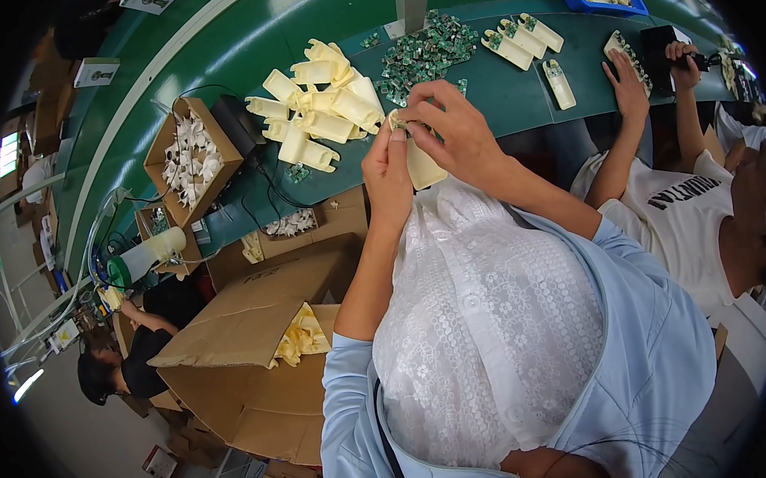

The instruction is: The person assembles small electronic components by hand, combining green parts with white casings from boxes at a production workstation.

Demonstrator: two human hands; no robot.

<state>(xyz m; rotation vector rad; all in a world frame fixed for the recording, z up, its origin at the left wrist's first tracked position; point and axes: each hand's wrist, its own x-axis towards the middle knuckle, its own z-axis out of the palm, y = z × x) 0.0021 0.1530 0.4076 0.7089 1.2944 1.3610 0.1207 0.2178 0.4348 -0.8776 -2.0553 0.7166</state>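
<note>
Close in front of my chest, a cream plastic shell (425, 170) is held upright between my hands at the table's near edge. My left hand (386, 170) is closed around its left side, with the thumb up at its top end. My right hand (462, 135) bends over the same end, its fingers pinched there; what lies under the fingertips is mostly hidden. Just beyond is a heap of small green circuit boards (426, 53). To its left lies a loose pile of cream shells (330, 109).
Shells with green boards (520, 41) lie at the far right, near a co-worker's hand (628, 87). A carton of white parts (193, 153) and a black box (234, 126) stand left. A large open carton (250, 330) is beside my left arm. A blue bin (603, 3) sits far right.
</note>
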